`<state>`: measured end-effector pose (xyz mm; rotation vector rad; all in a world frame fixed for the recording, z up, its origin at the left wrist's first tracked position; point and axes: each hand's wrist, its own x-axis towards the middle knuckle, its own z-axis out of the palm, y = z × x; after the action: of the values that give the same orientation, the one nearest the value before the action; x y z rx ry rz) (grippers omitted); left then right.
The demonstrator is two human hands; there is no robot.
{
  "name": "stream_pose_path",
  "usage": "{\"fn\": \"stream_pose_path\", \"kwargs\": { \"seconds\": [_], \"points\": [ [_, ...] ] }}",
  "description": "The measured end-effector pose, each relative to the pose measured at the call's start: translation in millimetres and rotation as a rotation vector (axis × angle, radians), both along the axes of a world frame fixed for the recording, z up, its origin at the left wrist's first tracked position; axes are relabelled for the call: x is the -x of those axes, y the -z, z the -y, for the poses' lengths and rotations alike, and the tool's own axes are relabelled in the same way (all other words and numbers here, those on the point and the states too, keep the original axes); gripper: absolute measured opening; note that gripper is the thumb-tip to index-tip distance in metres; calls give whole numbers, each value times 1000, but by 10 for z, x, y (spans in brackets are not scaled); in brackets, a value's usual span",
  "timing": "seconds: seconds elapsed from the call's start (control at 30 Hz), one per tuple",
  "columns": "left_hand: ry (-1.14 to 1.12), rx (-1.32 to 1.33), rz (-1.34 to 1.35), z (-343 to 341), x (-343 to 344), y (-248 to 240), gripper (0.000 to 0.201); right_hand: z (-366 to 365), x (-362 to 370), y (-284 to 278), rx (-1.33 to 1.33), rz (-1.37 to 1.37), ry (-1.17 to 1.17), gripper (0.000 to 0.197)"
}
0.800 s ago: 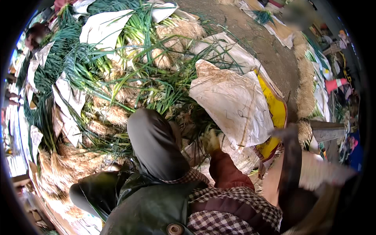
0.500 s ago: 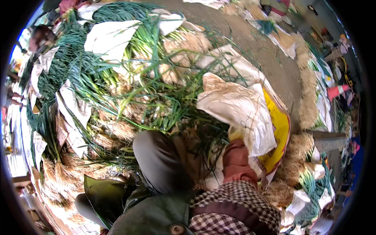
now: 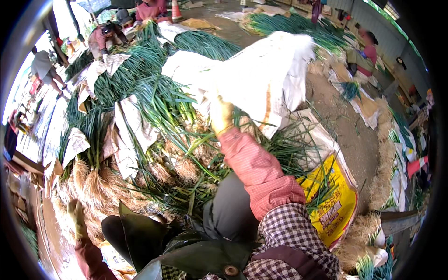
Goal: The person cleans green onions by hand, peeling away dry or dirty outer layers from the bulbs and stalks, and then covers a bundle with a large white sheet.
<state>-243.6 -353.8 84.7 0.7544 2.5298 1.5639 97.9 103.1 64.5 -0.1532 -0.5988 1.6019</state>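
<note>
The gloved right hand point(image 3: 222, 115) grips the near edge of a white sack point(image 3: 266, 70), which billows ahead of it and to its right above leafy green onions point(image 3: 163, 100). The gloved left hand point(image 3: 77, 218), well apart, is beside tan roots point(image 3: 95, 186); blur hides whether its fingers are spread or curled. A yellow sack point(image 3: 332, 207) lies nearer the body, right of the right hand.

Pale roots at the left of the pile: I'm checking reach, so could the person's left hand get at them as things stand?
Likely yes: the left hand appears close beside the pale roots, with nothing visible between, though depth is uncertain.
</note>
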Motion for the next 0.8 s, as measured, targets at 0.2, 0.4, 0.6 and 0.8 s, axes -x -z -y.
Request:
{"fn": "stream_pose_path", "kwargs": {
  "seconds": [0.2,0.4,0.6,0.8],
  "points": [
    [351,6,110,-1856,-1155,-364,55,1284,646,923,-230,737,107,27],
    [256,-33,267,-2450,-940,1372,93,2721,684,1339,-630,1278,-74,22],
    [401,688,-103,-2097,-1418,1739,78,2388,-154,1167,-824,1631,-609,22],
    [367,555,283,-1745,-1355,1877,69,1944,407,928,-865,1882,-80,71]
  ]
}}
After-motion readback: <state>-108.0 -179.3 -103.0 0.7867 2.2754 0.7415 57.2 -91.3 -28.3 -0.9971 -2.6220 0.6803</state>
